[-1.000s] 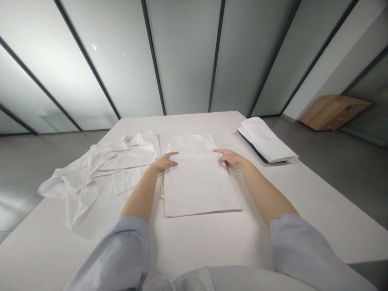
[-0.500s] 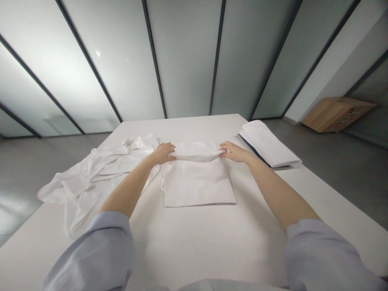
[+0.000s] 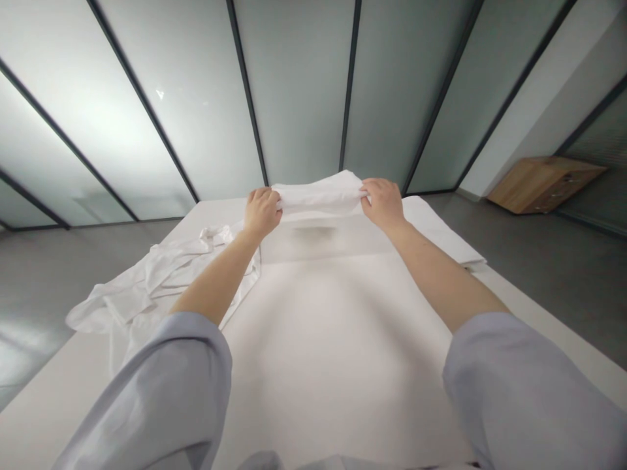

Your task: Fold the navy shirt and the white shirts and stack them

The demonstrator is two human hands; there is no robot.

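The left hand (image 3: 263, 210) and the right hand (image 3: 383, 201) are both curled closed, each gripping one end of a folded white cloth (image 3: 318, 196) that they hold raised above the worktop (image 3: 323, 326), between a crumpled white fabric heap (image 3: 159, 271) leftward and a folded white bundle (image 3: 441, 232) rightward.

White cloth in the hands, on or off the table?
Off; left hand and right hand hold the cloth above its shadow on the table.
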